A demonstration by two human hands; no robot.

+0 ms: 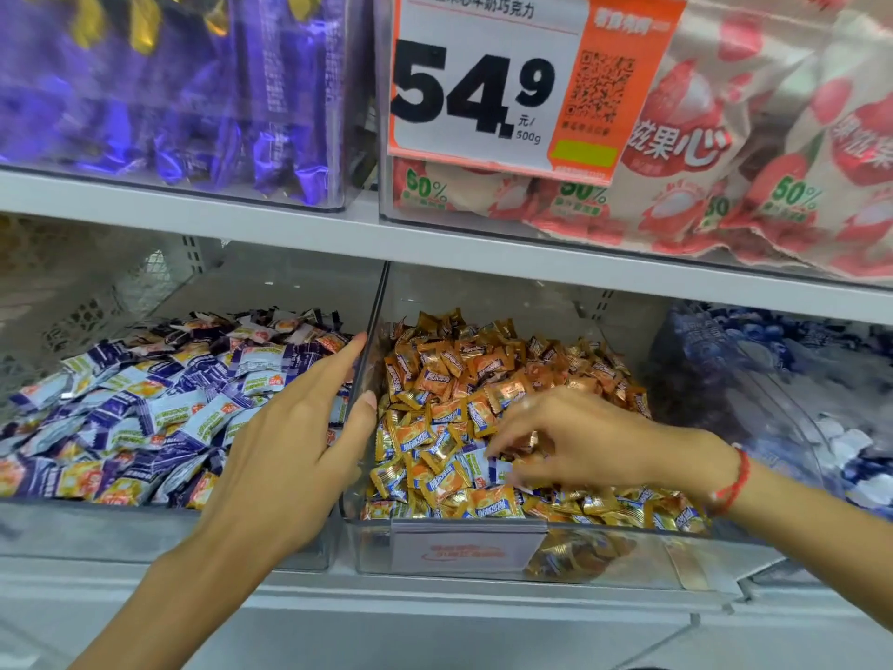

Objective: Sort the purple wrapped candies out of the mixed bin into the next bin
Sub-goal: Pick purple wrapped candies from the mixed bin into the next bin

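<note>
Small purple-and-white foil-wrapped candies (pixel 159 408) with orange patches fill the left clear plastic bin (pixel 145 534). Small orange-gold foil-wrapped candies (pixel 483 379) with blue labels fill the middle clear plastic bin (pixel 459 548). The white-and-orange paper price card (pixel 507 84) carries black numerals. A thin red string bracelet (pixel 737 481) circles one wrist.

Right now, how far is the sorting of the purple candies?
The left bin already holds mostly purple candies. The right hand is reaching for a purple-and-white candy among the orange candies; whether its grip has closed is unclear. The left hand rests on the divider. Any more strays are hidden.
</note>
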